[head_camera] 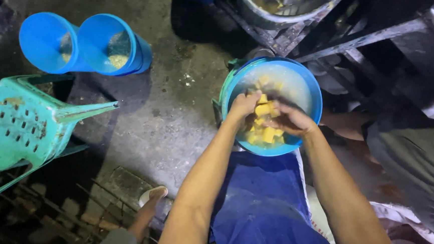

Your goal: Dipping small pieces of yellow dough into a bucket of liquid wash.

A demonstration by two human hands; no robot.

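1. Both hands down inside a blue plastic basin [309,88], among yellow cubed pieces [263,129] heaped at its near side.
2. Left hand [244,105] curled over the left part of the heap, fingers bent down onto the cubes, knuckles up; loosely closed around some pieces, though the exact grip stays hidden under the palm.
3. Right hand [291,120] blurred, fingers cupped and pointing left toward the other hand, touching the cubes; whether clasped on any piece cannot be told.
4. Hands close together, nearly meeting over the middle of the heap, one yellow cube showing between them.
5. Far inner wall of the basin pale and wet-looking, with a few more yellow bits near the top rim.
6. Basin seated in a green holder, its edge showing at the left, just above a blue apron [262,204] spread over the lap.
7. Two blue buckets [91,41] lying tipped on the concrete floor [166,115] at upper left, mouths toward the camera, a little pale grain inside each.
8. Green plastic stool [24,124] overturned at the left, one leg pointing right.
9. Large metal pot [290,4] on a dark metal frame beyond the basin.
10. Sandalled foot [149,204] on the floor at lower left.
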